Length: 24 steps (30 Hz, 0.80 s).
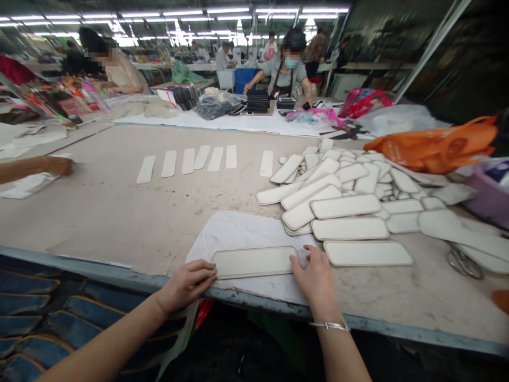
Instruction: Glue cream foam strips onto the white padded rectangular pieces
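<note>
A long off-white panel (254, 262) with rounded corners and a darker edge lies on a white cloth (230, 228) at the table's front edge. My left hand (189, 284) pinches its left end, fingers together. At the opposite end, my right hand (316, 276) has its thumb on the panel's edge and its fingers curved around the corner; a bracelet circles that wrist. Just right of this hand lies another such panel (368, 253), in front of a large heap of similar panels (350, 231).
Scissors (463, 261) lie to the right of the heap. Behind it sit an orange bag (433, 146) and a purple basin (491, 191). Several small white pieces (169, 163) form a row further back. A co-worker's hand (59, 165) reaches in from the left; a masked person (290, 69) works opposite.
</note>
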Available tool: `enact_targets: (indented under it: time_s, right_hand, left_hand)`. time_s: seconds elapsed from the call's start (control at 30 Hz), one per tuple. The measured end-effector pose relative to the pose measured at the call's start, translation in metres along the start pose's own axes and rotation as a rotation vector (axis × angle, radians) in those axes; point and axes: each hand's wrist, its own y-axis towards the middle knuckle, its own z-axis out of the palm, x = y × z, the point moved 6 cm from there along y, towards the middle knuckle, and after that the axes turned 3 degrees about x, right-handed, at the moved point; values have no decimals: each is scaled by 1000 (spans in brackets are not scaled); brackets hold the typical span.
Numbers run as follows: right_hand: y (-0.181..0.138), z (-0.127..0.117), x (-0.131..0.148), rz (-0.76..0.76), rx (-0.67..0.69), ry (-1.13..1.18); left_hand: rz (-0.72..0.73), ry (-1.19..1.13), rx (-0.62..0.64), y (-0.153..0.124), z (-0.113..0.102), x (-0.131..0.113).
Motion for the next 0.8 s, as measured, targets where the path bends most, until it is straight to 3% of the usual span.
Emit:
enact_targets:
  time_s: [0.13,0.23,0.37,0.43,0.53,0.7,0.8]
  right_hand:
    - [-8,-16,15,-80,-110,100]
    - [-27,-18,49,-246,-113,27]
    - [-69,16,107,-637,243,71]
    - [-83,30,120,-744,390,98]
    - [-78,38,108,-690,454,76]
    - [-37,26,48,-409,366,-69]
    - [-27,21,28,-343,331,-130]
  left_hand:
    - [6,30,7,0,0,3]
    - [19,54,25,-2,3,7]
    - [41,65,10,-3,4,9]
    - [46,65,-6,-2,3,8]
    - [60,68,-20,0,1,4]
    - [35,55,-26,4,-1,-1]
    - [-9,20,-54,7,-4,-3]
